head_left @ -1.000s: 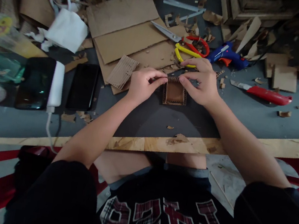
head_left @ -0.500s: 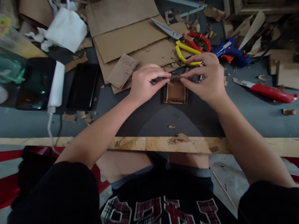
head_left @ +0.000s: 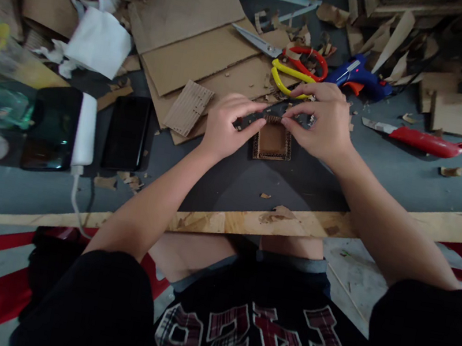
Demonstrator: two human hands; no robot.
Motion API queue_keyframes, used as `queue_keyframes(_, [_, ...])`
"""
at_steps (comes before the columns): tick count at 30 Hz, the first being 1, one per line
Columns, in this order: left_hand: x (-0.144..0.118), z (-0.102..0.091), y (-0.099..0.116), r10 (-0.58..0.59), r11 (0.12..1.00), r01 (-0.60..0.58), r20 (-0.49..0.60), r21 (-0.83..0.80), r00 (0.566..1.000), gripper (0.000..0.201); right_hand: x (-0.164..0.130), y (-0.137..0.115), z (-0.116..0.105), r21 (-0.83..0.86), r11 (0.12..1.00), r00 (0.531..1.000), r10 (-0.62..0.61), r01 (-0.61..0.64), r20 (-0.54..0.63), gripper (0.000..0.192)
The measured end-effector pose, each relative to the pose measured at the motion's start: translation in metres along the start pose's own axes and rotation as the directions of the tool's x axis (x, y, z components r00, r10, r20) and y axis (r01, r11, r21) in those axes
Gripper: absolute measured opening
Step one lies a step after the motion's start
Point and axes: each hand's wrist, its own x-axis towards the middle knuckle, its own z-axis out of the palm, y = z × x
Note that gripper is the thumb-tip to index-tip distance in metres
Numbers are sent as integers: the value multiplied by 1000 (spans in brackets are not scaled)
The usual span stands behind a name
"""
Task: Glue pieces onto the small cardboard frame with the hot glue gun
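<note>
At desk centre: small cardboard frame (head_left: 273, 141), flat on the grey desk (head_left: 388, 174), just far of the wooden edge strip (head_left: 249, 223).
Left hand (head_left: 223, 125): grip closed to a pinch, thumb and forefinger on a small cardboard strip (head_left: 273, 119) at the frame's far edge.
Right hand (head_left: 329, 124): grip likewise pinched on the same strip from the right.
Handling: judged light, stiff but easily crushed; corrugated edges fragile; best held by the outer edges with fingertips.
Far of the hands: yellow scissors (head_left: 287, 79) and red scissors (head_left: 305, 62), touching; blue glue gun (head_left: 360, 76); stacked cardboard sheets (head_left: 197, 51).
Right: red utility knife (head_left: 420, 140), blade exposed, near the right wrist.
Left: corrugated offcut (head_left: 187, 107), black phone (head_left: 127, 132), second phone with white charger (head_left: 62, 131).
Obstructions: loose scraps around the frame; scissors just beside the right hand.
</note>
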Motion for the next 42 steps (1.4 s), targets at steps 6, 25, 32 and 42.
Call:
queue_keyframes(6, [1,0,-6,39,996,-42,41,76,998,27,-4,5,6,12,1000,999,-3,2,46,21])
queue_keyframes(25, [-1,2,-5,102,981,-119,115,152,988,31,-7,-4,8,-64,998,1000,-6,5,-14,11])
queue_keyframes(32, [-2,3,-4,101,983,-117,113,139,988,31,-7,0,11,-128,991,999,-42,39,-15,11])
queue_keyframes(42, [-2,3,-7,97,982,-106,67,157,993,32,-8,-2,12,-165,985,998,-53,50,-14,9])
